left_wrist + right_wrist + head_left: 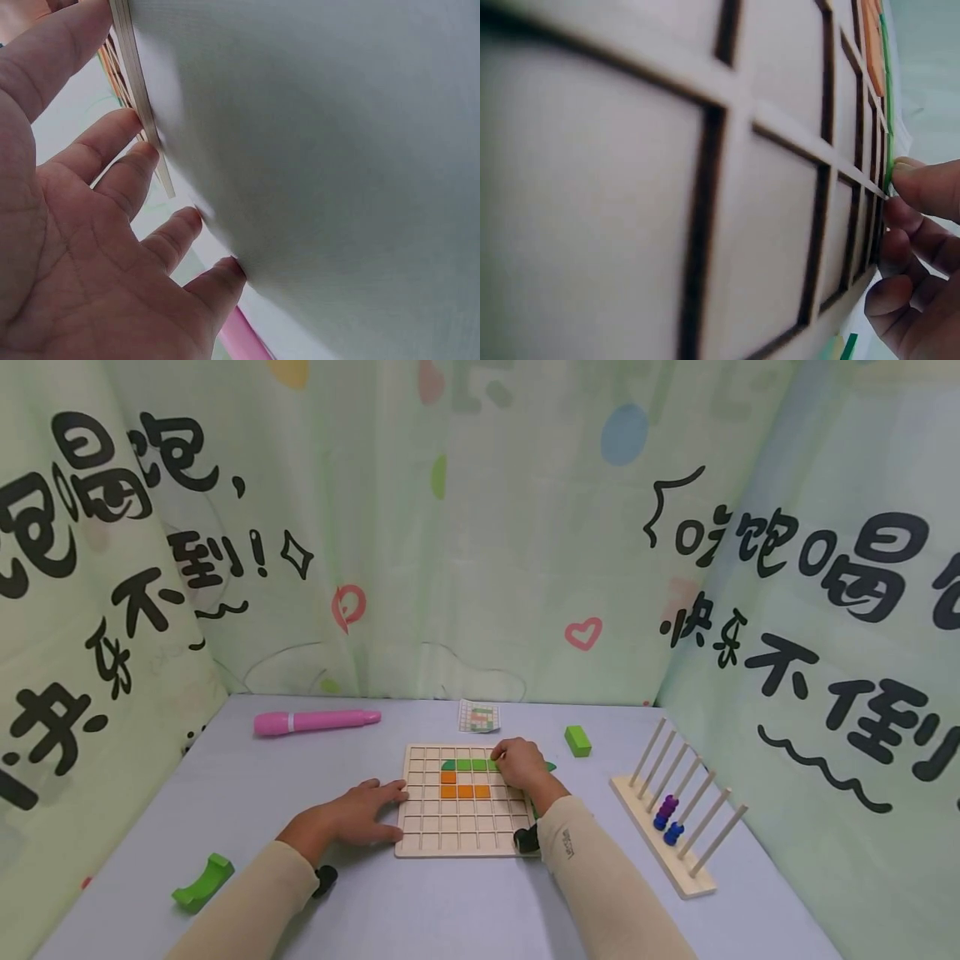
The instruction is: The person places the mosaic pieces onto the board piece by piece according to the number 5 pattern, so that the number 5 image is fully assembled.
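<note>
A wooden grid board [420, 835] lies on the table, with a row of green tiles [465, 765] near its far side and several orange tiles [465, 792] below that row. My left hand [367, 812] rests at the board's left edge, fingers spread; in the left wrist view two fingertips [146, 154] touch the board's side. Over the right part of the green row, my right hand [521, 764] pinches a green tile [889, 150] at the grid, mostly hidden by the fingers. A dark green piece [551, 767] shows just beyond that hand.
At the back lie a pink pen-shaped object [337, 720], a small patterned card [479, 717] and a green block [577, 741]. A peg rack [686, 878] with blue and purple beads [665, 810] stands right. A green arch block [202, 883] sits front left.
</note>
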`<state>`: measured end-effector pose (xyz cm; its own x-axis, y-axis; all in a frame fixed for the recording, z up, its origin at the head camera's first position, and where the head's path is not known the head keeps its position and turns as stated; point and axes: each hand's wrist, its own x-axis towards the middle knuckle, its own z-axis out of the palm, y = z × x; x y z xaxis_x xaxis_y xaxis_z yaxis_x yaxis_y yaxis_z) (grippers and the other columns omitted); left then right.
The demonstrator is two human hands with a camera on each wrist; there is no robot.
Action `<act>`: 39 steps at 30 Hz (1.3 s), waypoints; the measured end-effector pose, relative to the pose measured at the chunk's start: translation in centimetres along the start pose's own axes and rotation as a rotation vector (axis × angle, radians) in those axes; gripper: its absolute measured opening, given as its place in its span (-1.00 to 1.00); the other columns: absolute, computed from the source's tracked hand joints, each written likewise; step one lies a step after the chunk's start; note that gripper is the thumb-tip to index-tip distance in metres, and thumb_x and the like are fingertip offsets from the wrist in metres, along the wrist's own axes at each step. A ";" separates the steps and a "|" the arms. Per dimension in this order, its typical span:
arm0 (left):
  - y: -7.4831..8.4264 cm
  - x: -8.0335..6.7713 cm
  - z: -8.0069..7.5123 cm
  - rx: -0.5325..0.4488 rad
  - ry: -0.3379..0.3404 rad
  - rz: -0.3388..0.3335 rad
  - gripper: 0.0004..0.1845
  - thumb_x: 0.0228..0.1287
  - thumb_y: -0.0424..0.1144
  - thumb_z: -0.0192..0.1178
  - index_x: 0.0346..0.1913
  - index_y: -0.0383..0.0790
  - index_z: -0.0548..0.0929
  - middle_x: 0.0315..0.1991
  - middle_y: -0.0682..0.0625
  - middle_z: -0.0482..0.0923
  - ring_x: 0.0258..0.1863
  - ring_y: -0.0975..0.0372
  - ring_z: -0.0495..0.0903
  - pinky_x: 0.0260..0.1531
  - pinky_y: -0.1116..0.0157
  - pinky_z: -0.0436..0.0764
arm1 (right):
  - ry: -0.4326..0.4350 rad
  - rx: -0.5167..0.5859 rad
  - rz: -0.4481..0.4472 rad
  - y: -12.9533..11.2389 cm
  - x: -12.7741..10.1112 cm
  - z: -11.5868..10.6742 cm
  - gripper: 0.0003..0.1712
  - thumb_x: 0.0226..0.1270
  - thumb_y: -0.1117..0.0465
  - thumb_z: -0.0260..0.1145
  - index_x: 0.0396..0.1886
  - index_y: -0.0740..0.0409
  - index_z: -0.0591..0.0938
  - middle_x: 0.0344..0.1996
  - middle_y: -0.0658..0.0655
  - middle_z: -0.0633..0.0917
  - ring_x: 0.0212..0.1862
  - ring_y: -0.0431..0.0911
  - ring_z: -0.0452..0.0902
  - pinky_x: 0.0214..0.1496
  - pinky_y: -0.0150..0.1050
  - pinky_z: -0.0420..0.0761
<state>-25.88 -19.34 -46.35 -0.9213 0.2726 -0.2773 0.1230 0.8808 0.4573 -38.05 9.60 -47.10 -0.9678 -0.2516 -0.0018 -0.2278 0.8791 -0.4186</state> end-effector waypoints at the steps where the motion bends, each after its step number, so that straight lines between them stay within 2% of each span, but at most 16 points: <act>1: 0.0 0.1 0.1 0.000 -0.001 -0.001 -0.21 0.25 0.09 0.43 0.52 0.04 0.43 0.58 -0.18 0.23 0.56 -0.17 0.17 0.41 -0.30 0.31 | -0.005 0.010 -0.004 0.1 -0.1 -0.2 -0.77 0.55 0.27 0.21 -0.01 0.09 0.78 -0.13 0.12 0.75 -0.08 0.03 0.63 0.04 -0.02 0.65; 6: -0.2 0.3 0.2 0.014 -0.006 0.000 -0.19 0.26 0.11 0.43 0.53 0.04 0.41 0.58 -0.19 0.23 0.57 -0.19 0.15 0.41 -0.31 0.29 | -0.033 0.086 -0.014 1.0 -1.2 -1.5 -0.72 0.59 0.24 0.20 0.12 0.13 0.74 0.05 0.20 0.73 0.12 0.10 0.63 0.16 0.03 0.64; 10: -0.3 0.4 0.1 0.017 -0.007 0.001 -0.19 0.26 0.11 0.42 0.54 0.04 0.40 0.59 -0.21 0.21 0.57 -0.19 0.16 0.41 -0.30 0.31 | -0.031 0.118 0.023 2.1 -2.0 -2.8 -0.72 0.58 0.21 0.22 0.13 0.14 0.72 0.08 0.18 0.72 0.12 0.06 0.61 0.19 0.02 0.63; 15: -0.2 0.3 0.0 0.017 -0.007 0.006 -0.17 0.26 0.11 0.41 0.55 0.00 0.39 0.58 -0.26 0.21 0.56 -0.22 0.15 0.40 -0.33 0.29 | -0.037 0.102 0.081 3.8 -2.8 -3.8 -0.74 0.55 0.21 0.25 0.08 0.19 0.72 0.00 0.16 0.72 -0.03 0.00 0.58 0.11 -0.01 0.62; 20: -0.1 0.1 0.0 0.010 -0.017 0.005 -0.16 0.26 0.12 0.41 0.56 -0.01 0.37 0.58 -0.28 0.19 0.57 -0.23 0.13 0.40 -0.34 0.29 | -0.060 0.061 0.124 5.1 -4.1 -4.0 -0.78 0.46 0.18 0.37 -0.06 0.23 0.75 -0.17 0.12 0.74 -0.19 -0.05 0.57 -0.05 -0.11 0.63; 28: -0.3 0.1 0.1 0.004 -0.021 0.016 -0.16 0.27 0.12 0.41 0.56 0.00 0.37 0.59 -0.26 0.19 0.58 -0.21 0.12 0.41 -0.33 0.28 | -0.039 -0.028 0.156 5.1 -5.1 -3.7 -0.78 0.32 0.07 0.48 -0.32 0.15 0.80 -0.41 0.02 0.72 -0.39 -0.12 0.55 -0.40 -0.30 0.49; 33: -0.2 0.2 0.2 -0.006 -0.021 0.014 -0.15 0.25 0.12 0.42 0.56 -0.01 0.37 0.59 -0.28 0.18 0.58 -0.24 0.10 0.40 -0.36 0.26 | -0.037 -0.024 0.201 4.7 -5.2 -3.4 -0.80 0.30 0.09 0.48 -0.32 0.15 0.80 -0.42 0.02 0.72 -0.40 -0.13 0.56 -0.44 -0.31 0.47; 39: -0.2 0.2 0.3 -0.001 -0.014 0.007 -0.15 0.24 0.13 0.42 0.56 0.01 0.38 0.59 -0.26 0.19 0.58 -0.24 0.11 0.40 -0.36 0.26 | -0.026 0.002 0.196 4.4 -5.1 -3.0 -0.83 0.28 0.15 0.47 -0.29 0.17 0.77 -0.37 0.04 0.71 -0.35 -0.11 0.55 -0.40 -0.29 0.48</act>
<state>-25.99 -19.33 -46.72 -0.9150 0.2844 -0.2862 0.1291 0.8785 0.4601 -34.49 15.99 -46.22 -0.9905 -0.0863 -0.1066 -0.0354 0.9116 -0.4096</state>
